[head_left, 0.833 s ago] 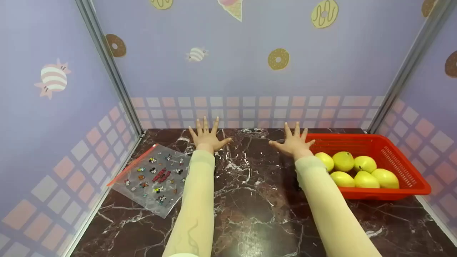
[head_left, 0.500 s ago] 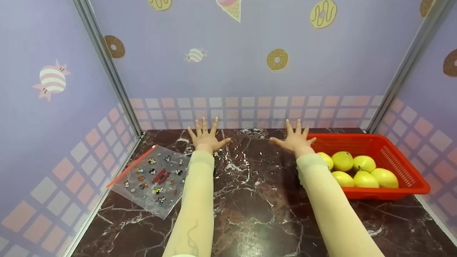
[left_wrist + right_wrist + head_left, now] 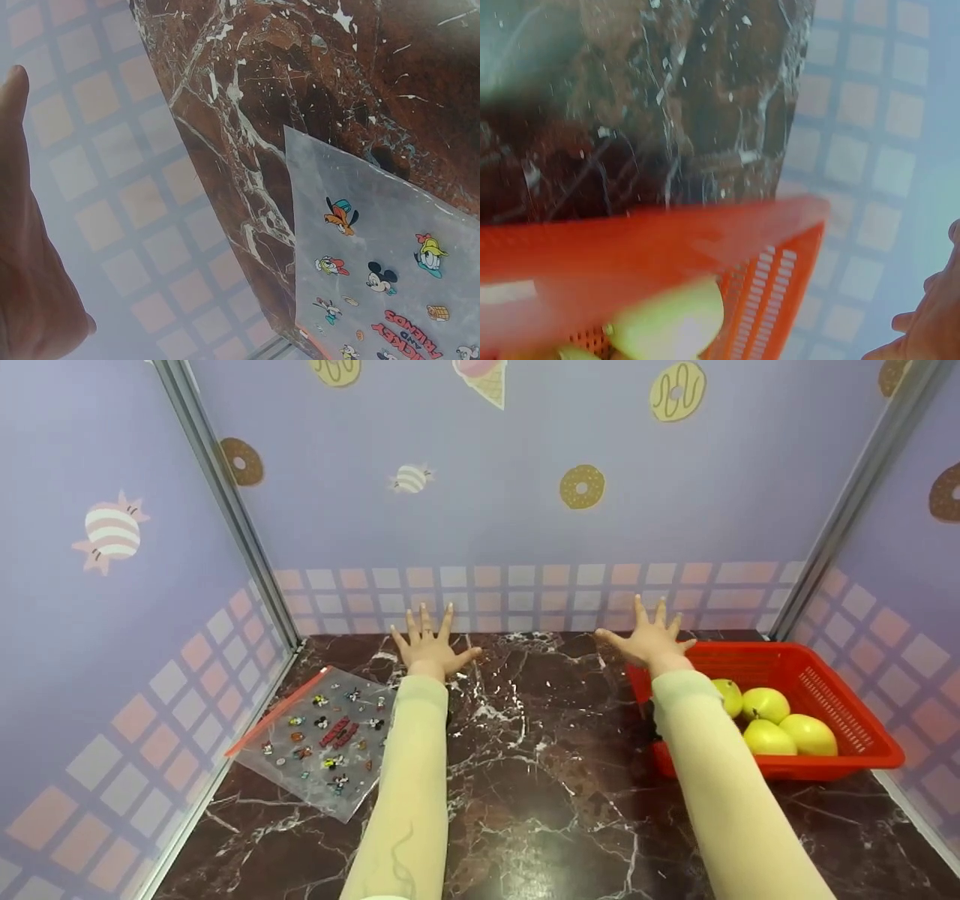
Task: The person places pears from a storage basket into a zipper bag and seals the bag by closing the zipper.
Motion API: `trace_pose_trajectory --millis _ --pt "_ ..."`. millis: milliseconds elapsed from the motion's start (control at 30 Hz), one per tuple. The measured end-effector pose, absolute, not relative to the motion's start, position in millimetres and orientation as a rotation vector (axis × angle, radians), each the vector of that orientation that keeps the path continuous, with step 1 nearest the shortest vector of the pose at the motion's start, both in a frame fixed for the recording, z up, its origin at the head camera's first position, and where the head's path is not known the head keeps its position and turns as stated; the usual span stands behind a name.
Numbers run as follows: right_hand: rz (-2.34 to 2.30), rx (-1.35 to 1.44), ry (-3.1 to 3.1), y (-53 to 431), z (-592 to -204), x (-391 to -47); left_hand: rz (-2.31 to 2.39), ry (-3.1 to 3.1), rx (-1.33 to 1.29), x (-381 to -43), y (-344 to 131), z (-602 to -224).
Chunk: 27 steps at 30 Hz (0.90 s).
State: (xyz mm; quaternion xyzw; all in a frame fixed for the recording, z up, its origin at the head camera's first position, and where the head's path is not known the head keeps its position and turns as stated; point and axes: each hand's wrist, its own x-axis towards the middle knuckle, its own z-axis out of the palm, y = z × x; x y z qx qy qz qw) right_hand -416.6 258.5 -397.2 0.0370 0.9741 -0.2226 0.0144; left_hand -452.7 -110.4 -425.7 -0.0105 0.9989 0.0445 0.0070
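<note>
"If you start at the near end of the dark marbled tabletop point(image 3: 525, 802), what comes first?"

"Two pale yellow sleeves: the left sleeve point(image 3: 409, 795), marked with a wavy line, and the right sleeve point(image 3: 739, 802), plain where it shows."

"And further in?"

"A clear Mickey and Friends zip bag point(image 3: 315, 750) lies flat by the left edge, toward the far left corner, one corner pointing back at the person. Its red zip strip point(image 3: 277, 712) faces the left edge, and the left sleeve hides part of its right side."

"What about the other side?"

"A red plastic basket point(image 3: 847, 769) with slotted walls sits by the right edge, reaching toward the far right corner. Yellow-green fruits point(image 3: 808, 735) rest inside; four show past the right sleeve."

"Where are the hands?"

"Both out toward the far edge. The left hand point(image 3: 433, 650) is spread wide, thumb turned inward, beyond the bag and apart from it. The right hand point(image 3: 651, 643) is spread too, over the basket's far left corner; the right wrist view shows it clear of the rim. Neither holds anything."

"And behind them?"

"A lilac back wall point(image 3: 480, 525), with pink and white tile shapes point(image 3: 521, 600) low down and doughnut prints point(image 3: 582, 487) above."
</note>
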Motion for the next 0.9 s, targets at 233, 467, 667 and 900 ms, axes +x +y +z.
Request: trace_pose_trajectory --millis 233,467,667,900 --pt "-0.749 0.171 3.011 298 -382 -413 0.323 3.09 -0.069 -449 -101 -421" --pt "-0.844 0.275 2.966 341 -375 -405 0.884 2.931 -0.108 -441 -77 -420" --pt "-0.956 0.341 2.946 383 -370 -392 1.295 2.753 -0.068 -439 -41 -424" --pt "-1.104 0.463 2.875 437 -371 -367 1.728 2.339 -0.123 -434 12 -429"
